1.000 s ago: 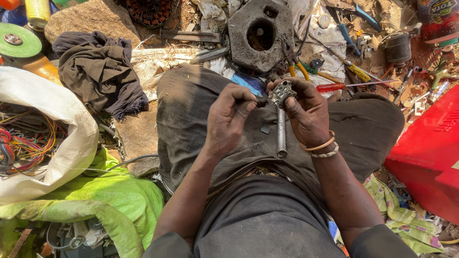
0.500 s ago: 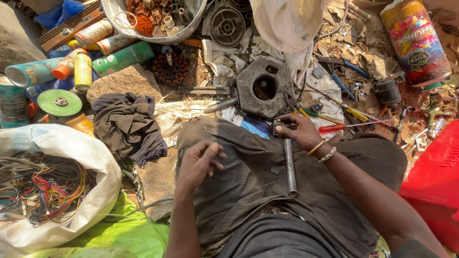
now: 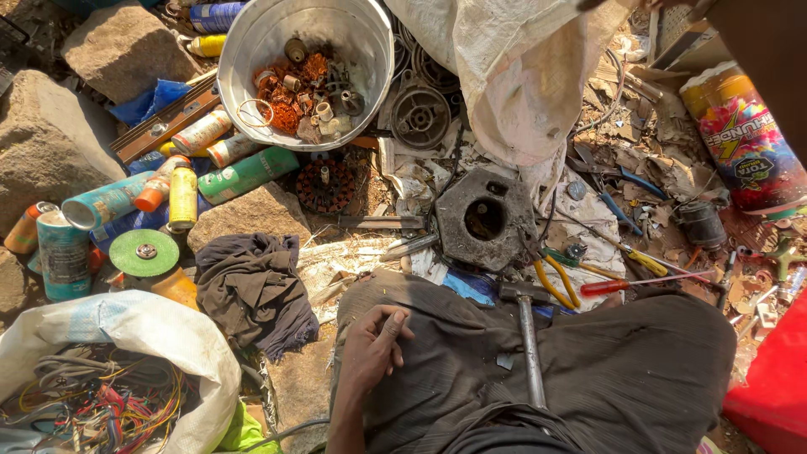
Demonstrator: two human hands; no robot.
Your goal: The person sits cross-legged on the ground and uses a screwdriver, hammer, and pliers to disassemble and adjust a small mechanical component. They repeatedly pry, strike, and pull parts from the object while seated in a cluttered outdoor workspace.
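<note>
Hammer: one, with a metal shaft [image 3: 530, 353], lying lengthwise on the person's lap, head toward the knees and close to the front edge of the lap; no hand is on it.
Left hand: [image 3: 374, 346] rests on the dark trouser cloth near the left edge of the lap, fingers loosely curled, holding nothing, a little apart from the hammer.
Right hand: out of sight; a dark sleeve crosses the top right corner, and its hand lies past the picture's edge.
Done, as it looks: the grey metal housing [image 3: 485, 220] lies on the ground just beyond the knees with its round centre hole empty, and the metal bowl [image 3: 370, 50] at the top already holds a heap of small rusty and coppery parts.
Left, as it looks: tools lie scattered and unheld, and one copper-wound core [image 3: 324, 186] sits on the ground outside the bowl, below its rim.
Count, housings: one.
Count, bowls: one.
Count, round ribbed covers: one [image 3: 420, 116], right of the bowl.
Count, screwdrivers: two, one red-handled [image 3: 632, 283] and one yellow-handled [image 3: 646, 262], right of the hammer head.
Count, pliers: two pairs, yellow-handled [image 3: 558, 284] and blue-handled [image 3: 629, 182].
Count, spray cans: about ten [image 3: 247, 173], clustered at the left; some overlap, so the number is not sure.
Count, sacks: two, one with coloured wires [image 3: 126, 336] in the bottom left corner, one white [image 3: 513, 76] at the top.
Count, rags: one dark rag [image 3: 252, 290], left of the lap.
Count, green discs: one [image 3: 145, 252].
</note>
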